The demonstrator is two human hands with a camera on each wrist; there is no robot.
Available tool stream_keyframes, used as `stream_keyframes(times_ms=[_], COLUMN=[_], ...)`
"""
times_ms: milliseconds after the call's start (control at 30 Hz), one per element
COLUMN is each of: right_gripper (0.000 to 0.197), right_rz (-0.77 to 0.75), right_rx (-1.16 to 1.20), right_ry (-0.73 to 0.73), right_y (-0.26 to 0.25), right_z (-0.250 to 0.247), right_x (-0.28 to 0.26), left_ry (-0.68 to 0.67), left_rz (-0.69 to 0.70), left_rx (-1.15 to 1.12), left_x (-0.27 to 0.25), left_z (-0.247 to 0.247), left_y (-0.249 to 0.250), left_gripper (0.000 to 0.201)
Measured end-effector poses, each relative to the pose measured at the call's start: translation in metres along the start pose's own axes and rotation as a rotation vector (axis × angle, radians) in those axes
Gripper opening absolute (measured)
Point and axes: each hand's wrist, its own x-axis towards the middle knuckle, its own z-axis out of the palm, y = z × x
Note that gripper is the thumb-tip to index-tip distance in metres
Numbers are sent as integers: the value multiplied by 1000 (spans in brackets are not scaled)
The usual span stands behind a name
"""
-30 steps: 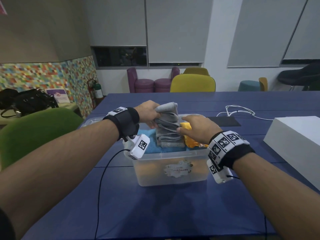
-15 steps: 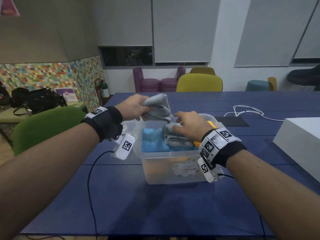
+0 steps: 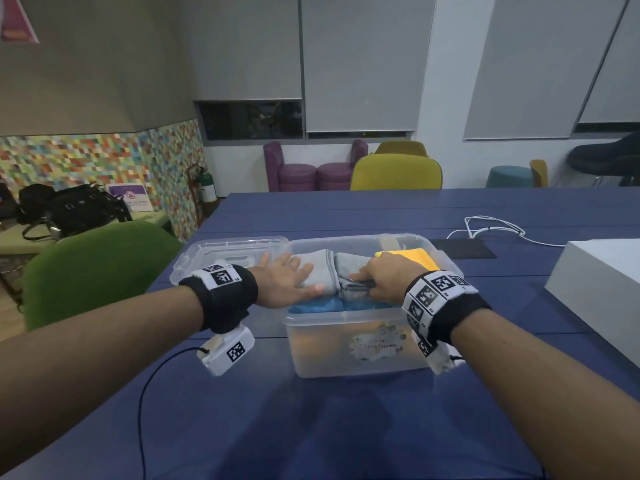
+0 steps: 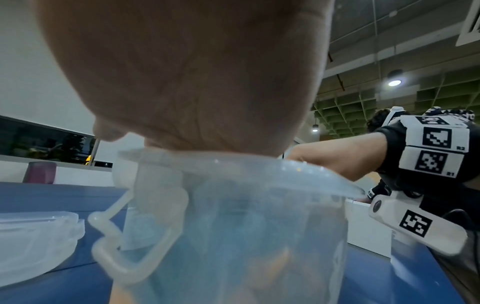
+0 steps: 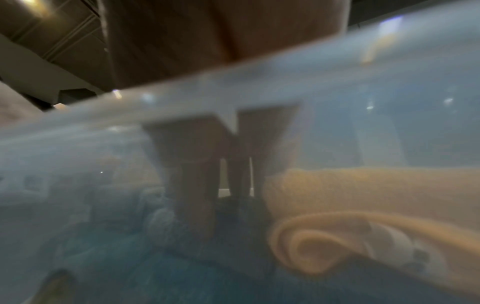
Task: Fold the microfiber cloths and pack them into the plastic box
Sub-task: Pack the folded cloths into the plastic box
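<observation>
Flat, left-hand fingers (image 3: 306, 271) on grey cloth (image 3: 322, 270)

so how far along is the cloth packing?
Nearly done. Blue cloth and yellow cloth already sit in the plastic box. In hand: left hand presses flat on the grey cloth, right hand tucks a second grey one in. The lid lies beside the box.

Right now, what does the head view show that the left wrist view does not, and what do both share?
Only the head view shows the left hand lying flat on the grey cloths, beside the yellow cloth and above the blue cloth. Only the left wrist view shows the box's side handle and the ceiling lamp. Both show the plastic box, its lid and the right hand.
</observation>
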Motion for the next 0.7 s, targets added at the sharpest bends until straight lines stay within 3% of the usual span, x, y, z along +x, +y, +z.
stream_keyframes(times_ms=[167, 233, 300, 467, 700], right_gripper=[43, 41, 45, 55, 59], right_rz=[-6, 33, 69, 133, 118], right_rx=[206, 310, 316, 184, 72], right_ry=[26, 98, 137, -137, -278], right_y=[7, 18, 31, 48, 45], right_z=[4, 5, 7, 21, 32], right_x=[2, 3, 4, 7, 13], left_ry=[17, 120, 132, -40, -145], left_rz=[-11, 44, 149, 170, 150], left_rx=[-15, -32, -52, 32, 32], left_x=[0, 1, 1, 12, 25], left_z=[-7, -13, -19, -24, -21], left_y=[8, 8, 13, 22, 25], left_gripper=[58, 50, 56, 58, 60])
